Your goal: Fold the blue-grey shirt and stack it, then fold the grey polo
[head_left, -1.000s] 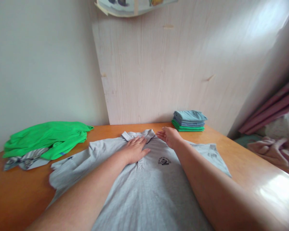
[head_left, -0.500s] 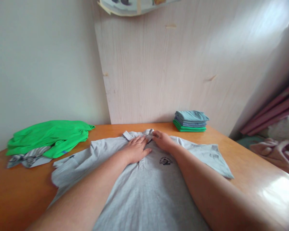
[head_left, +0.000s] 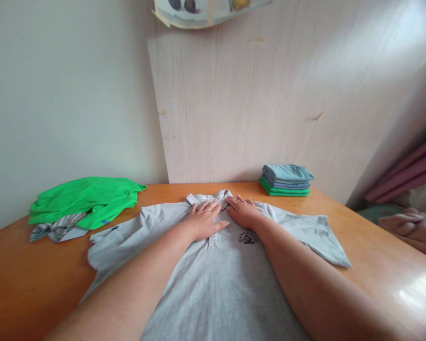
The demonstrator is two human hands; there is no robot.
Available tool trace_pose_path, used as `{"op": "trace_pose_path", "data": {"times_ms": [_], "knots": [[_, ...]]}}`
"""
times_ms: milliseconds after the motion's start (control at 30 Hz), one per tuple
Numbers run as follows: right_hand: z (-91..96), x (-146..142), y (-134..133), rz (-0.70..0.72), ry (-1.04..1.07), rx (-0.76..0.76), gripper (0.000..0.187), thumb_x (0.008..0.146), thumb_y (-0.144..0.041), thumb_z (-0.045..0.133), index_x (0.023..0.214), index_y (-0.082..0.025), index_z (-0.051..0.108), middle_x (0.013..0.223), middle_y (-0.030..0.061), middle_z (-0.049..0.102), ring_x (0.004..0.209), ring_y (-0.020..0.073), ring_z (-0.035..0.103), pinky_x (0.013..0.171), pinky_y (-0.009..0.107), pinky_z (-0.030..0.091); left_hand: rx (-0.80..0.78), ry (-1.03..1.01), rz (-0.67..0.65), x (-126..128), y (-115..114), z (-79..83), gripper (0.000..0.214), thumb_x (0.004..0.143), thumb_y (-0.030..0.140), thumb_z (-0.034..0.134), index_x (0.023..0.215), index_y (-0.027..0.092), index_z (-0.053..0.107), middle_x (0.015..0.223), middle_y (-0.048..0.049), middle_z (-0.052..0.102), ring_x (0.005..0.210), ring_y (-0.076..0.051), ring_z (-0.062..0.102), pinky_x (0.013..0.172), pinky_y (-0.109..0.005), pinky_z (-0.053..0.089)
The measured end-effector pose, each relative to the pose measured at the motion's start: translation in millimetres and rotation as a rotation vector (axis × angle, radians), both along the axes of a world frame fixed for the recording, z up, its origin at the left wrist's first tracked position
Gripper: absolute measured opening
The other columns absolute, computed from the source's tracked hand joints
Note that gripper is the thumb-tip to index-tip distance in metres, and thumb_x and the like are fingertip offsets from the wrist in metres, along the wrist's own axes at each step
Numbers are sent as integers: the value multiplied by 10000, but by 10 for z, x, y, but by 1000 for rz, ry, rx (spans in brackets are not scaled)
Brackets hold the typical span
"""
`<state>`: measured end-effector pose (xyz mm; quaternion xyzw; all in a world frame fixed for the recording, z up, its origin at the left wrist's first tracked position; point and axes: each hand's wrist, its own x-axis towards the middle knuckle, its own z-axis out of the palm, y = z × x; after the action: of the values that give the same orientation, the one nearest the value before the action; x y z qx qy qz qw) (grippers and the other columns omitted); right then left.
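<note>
A grey polo shirt lies spread face up on the orange wooden table, collar at the far side, a small dark logo on its chest. My left hand lies flat on the shirt just below the collar, fingers stretched out. My right hand rests beside it on the collar's right side, fingers flat on the cloth. The two hands nearly touch at the placket. Neither hand holds anything.
A loose heap of green clothes with a striped grey piece under it lies at the far left. A neat stack of folded blue and green garments sits at the far right by the pale wooden panel. Pink bedding lies beyond the table's right edge.
My right hand has slid left from the shirt's right shoulder to the collar, close to my left hand. The left hand has stayed in place. The view has shifted slightly left.
</note>
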<state>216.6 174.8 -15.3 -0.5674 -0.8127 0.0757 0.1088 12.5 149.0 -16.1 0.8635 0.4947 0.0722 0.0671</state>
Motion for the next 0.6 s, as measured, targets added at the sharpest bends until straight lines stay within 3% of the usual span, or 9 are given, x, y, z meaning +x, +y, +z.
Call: {"op": "trace_pose_path", "data": {"times_ms": [167, 300, 433, 500, 600], "knots": [[-71, 14, 43, 4, -20, 34, 521, 1029, -378, 332, 1526, -259, 430, 1628, 72, 364, 1524, 336, 240, 1193, 626, 155, 83, -54, 13, 15, -32, 5, 802, 931, 743, 364, 1552, 236, 370, 1653, -126, 307, 1537, -320, 226, 1221, -538, 207], [-120, 33, 93, 13, -35, 34, 524, 1031, -397, 335, 1526, -254, 431, 1633, 77, 353, 1516, 347, 259, 1179, 654, 164, 204, -130, 70, -162, 30, 13, 638, 978, 594, 429, 1476, 198, 477, 1582, -128, 437, 1481, -276, 359, 1212, -445, 280], [-146, 46, 120, 10, -54, 38, 534, 1029, -418, 333, 1532, -266, 426, 1635, 65, 350, 1518, 346, 252, 1185, 645, 164, 291, -207, 295, -728, -15, 135, 439, 981, 394, 490, 1379, 226, 561, 1440, -86, 593, 1350, -205, 523, 1129, -335, 390], [-158, 51, 129, 10, -68, 49, 542, 1029, -417, 318, 1538, -261, 419, 1633, 62, 353, 1520, 338, 251, 1193, 622, 172, 319, -209, 464, -1109, -136, 224, 380, 990, 355, 458, 1307, 206, 606, 1345, -97, 652, 1261, -203, 588, 1053, -309, 440], [-183, 52, 140, 10, -87, 61, 548, 1029, -415, 300, 1538, -248, 421, 1632, 66, 355, 1520, 335, 252, 1189, 620, 190, 330, -182, 605, -1661, -413, 314, 309, 989, 312, 416, 1090, 203, 687, 1141, -91, 732, 1088, -221, 660, 922, -316, 488]]}}
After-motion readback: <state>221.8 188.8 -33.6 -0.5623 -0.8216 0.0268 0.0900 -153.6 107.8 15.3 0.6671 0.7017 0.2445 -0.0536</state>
